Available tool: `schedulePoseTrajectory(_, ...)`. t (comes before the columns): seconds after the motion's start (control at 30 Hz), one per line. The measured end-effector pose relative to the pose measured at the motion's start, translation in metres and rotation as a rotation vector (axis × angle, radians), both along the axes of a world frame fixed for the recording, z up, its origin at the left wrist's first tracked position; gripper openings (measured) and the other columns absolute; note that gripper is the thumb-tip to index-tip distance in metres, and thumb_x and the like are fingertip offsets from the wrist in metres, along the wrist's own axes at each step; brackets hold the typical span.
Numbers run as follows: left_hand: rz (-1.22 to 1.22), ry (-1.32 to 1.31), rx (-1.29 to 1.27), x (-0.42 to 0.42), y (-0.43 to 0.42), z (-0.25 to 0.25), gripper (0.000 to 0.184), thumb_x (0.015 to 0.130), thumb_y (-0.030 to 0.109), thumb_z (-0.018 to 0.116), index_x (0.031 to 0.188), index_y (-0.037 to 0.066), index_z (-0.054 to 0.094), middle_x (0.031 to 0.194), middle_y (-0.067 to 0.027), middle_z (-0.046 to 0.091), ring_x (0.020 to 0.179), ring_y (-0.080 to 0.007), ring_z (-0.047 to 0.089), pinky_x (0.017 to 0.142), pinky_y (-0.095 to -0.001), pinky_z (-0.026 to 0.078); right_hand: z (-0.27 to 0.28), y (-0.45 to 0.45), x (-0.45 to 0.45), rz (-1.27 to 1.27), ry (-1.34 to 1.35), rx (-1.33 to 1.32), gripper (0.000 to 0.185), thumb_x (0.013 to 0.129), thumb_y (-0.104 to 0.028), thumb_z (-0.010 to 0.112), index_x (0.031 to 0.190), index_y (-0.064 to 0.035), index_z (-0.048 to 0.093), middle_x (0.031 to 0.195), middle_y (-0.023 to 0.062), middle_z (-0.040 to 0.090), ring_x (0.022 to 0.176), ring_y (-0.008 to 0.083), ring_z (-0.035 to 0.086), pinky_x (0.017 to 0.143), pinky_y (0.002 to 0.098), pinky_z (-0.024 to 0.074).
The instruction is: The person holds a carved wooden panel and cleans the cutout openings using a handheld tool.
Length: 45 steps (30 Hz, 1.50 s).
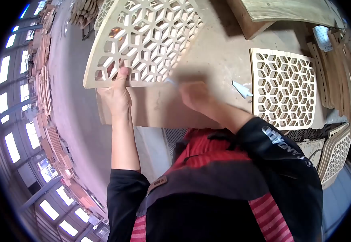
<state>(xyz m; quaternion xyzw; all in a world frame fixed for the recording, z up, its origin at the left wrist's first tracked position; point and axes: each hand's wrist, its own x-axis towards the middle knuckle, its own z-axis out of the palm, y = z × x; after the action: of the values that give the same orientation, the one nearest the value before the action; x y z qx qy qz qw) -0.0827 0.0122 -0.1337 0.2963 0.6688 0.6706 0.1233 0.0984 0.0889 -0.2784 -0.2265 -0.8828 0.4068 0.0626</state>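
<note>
A pale wooden panel (151, 42) cut with a lattice of openings stands raised at the upper left. My left hand (118, 90) grips its lower left edge, thumb on the face and fingers behind. Beside the panel's lower right edge is my right hand (195, 94), blurred by motion and closed round something I cannot make out; a small bluish tip shows in front of it. A light-blue pointed piece (242, 89) lies on the workbench (220, 60), left of a second lattice panel (284, 88).
Wooden boards (334, 68) are stacked at the right, with more lattice panels (336, 155) below them. A raised wooden plank structure (292, 10) stands at the upper right. Bundled wood pieces (83, 11) sit at the upper left. Long timber stacks (44, 80) line the far left.
</note>
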Motion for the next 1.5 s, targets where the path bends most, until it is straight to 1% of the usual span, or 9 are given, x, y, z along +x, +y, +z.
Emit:
schedulePoseTrajectory(0.1,-0.049,0.054,-0.012,0.001,0.002,0.002,0.056,0.085,0.000,0.078,0.135,-0.001,0.052,0.125,-0.0148,0.063,0.112,-0.0227,0.065,0.098,-0.0371,0.055,-0.006,0.003,-0.026,0.053,-0.061,0.047,0.017,0.092,-0.016,0.055,0.087,-0.0062,0.067,0.074,0.0170,0.069,0.066,0.0376,0.068,0.062,0.0494,0.0539)
schedulePoseTrajectory(0.2,0.001,-0.020,0.001,-0.006,0.002,-0.003,0.056,0.088,0.001,0.076,0.137,-0.004,0.049,0.127,-0.0168,0.063,0.106,-0.0249,0.067,0.093,-0.0386,0.056,-0.029,-0.012,0.000,-0.015,0.056,0.078,0.019,0.093,-0.017,0.055,0.085,-0.0057,0.068,0.073,0.0176,0.069,0.065,0.0377,0.068,0.061,0.0482,0.0536)
schedulePoseTrajectory(0.3,0.044,-0.074,0.046,-0.005,0.001,-0.007,0.052,0.089,0.002,0.075,0.134,-0.005,0.052,0.124,-0.0171,0.065,0.104,-0.0251,0.068,0.090,-0.0366,0.057,0.004,-0.009,0.030,-0.086,-0.101,-0.085,0.023,0.092,-0.017,0.053,0.079,-0.0056,0.069,0.076,0.0172,0.070,0.071,0.0357,0.070,0.066,0.0474,0.0558)
schedulePoseTrajectory(0.4,0.003,-0.022,0.025,-0.002,0.003,-0.006,0.050,0.089,0.003,0.075,0.133,-0.005,0.053,0.122,-0.0168,0.065,0.102,-0.0251,0.068,0.087,-0.0348,0.057,-0.005,-0.001,0.002,-0.032,0.003,0.060,0.022,0.092,-0.017,0.055,0.080,-0.0044,0.069,0.076,0.0173,0.070,0.071,0.0355,0.070,0.066,0.0479,0.0555)
schedulePoseTrajectory(0.5,0.013,-0.012,0.002,0.008,0.007,0.001,0.052,0.086,0.003,0.078,0.131,-0.005,0.054,0.121,-0.0154,0.065,0.104,-0.0225,0.067,0.086,-0.0342,0.057,0.001,0.008,-0.035,0.113,-0.197,0.092,0.022,0.092,-0.018,0.056,0.082,-0.0041,0.069,0.076,0.0172,0.070,0.071,0.0359,0.069,0.067,0.0477,0.0558)
schedulePoseTrajectory(0.8,0.002,-0.011,-0.026,0.004,0.008,0.000,0.049,0.087,0.003,0.078,0.130,-0.006,0.055,0.119,-0.0160,0.067,0.103,-0.0231,0.068,0.090,-0.0354,0.056,0.041,0.006,0.093,-0.086,-0.111,-0.118,0.025,0.096,-0.023,0.058,0.080,-0.0047,0.065,0.078,0.0192,0.067,0.074,0.0442,0.063,0.067,0.0514,0.0504)
schedulePoseTrajectory(0.93,-0.021,-0.019,-0.093,-0.003,0.024,0.035,0.051,0.085,-0.005,0.075,0.131,-0.007,0.054,0.123,-0.0179,0.065,0.107,-0.0244,0.067,0.092,-0.0371,0.058,0.055,0.015,0.100,-0.145,0.000,-0.171,0.024,0.095,-0.023,0.059,0.082,-0.0033,0.065,0.080,0.0192,0.067,0.076,0.0441,0.063,0.069,0.0514,0.0498)
schedulePoseTrajectory(1.17,-0.145,0.191,-0.216,0.003,0.065,0.088,0.041,0.082,0.001,0.080,0.119,-0.006,0.064,0.109,-0.0131,0.072,0.098,-0.0186,0.069,0.088,-0.0336,0.056,0.081,0.011,0.108,-0.113,0.081,-0.317,0.016,0.095,-0.017,0.060,0.096,-0.0025,0.066,0.081,0.0199,0.067,0.076,0.0431,0.064,0.067,0.0485,0.0490)
schedulePoseTrajectory(1.5,-0.207,0.244,-0.140,0.014,0.109,0.085,0.034,0.083,0.006,0.081,0.112,-0.005,0.069,0.102,-0.0106,0.073,0.086,-0.0164,0.070,0.079,-0.0307,0.057,0.102,0.027,0.114,-0.188,0.165,-0.347,0.017,0.095,-0.015,0.063,0.104,-0.0010,0.065,0.080,0.0213,0.067,0.072,0.0394,0.065,0.063,0.0429,0.0496)
